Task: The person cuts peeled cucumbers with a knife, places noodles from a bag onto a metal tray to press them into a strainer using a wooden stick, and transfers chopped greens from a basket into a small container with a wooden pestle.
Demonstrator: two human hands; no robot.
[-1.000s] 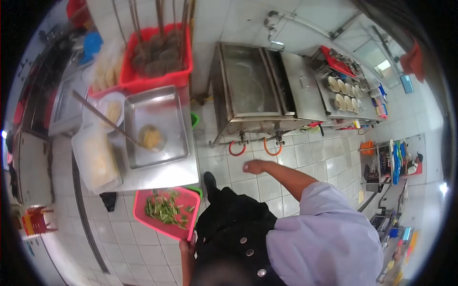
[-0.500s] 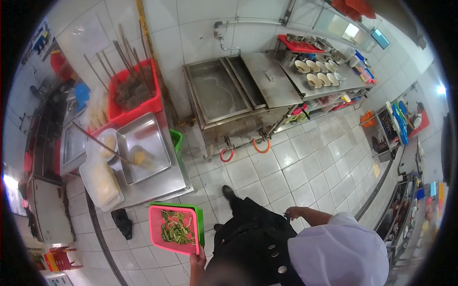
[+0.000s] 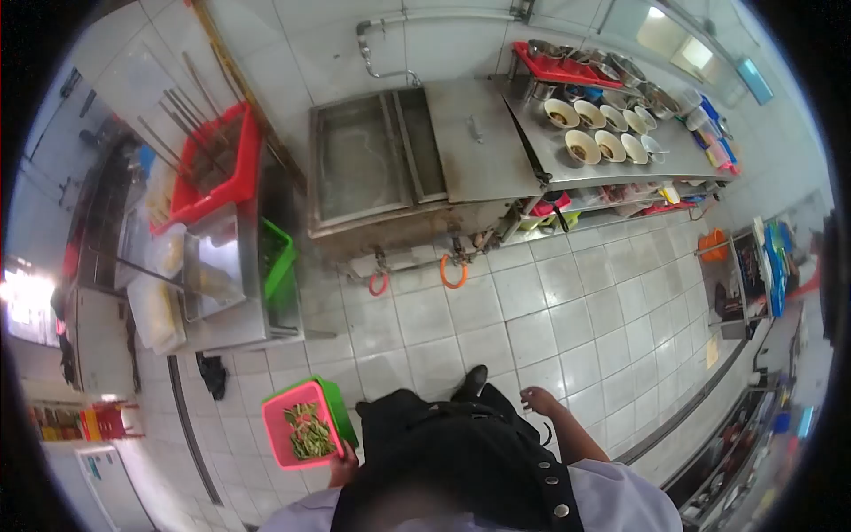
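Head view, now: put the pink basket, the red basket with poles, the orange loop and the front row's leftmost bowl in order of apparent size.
1. Red basket
2. Pink basket
3. Orange loop and leftmost bowl: too alike to rank.

A commercial kitchen surrounds onlookers on the tiled floor (image 3: 567, 328): beyond the fingers of the right hand (image 3: 538, 401), a liquid-filled steel vat (image 3: 359, 168) stands leftward, and rows of bowls (image 3: 610, 146) line a steel counter (image 3: 687, 160) to the right.
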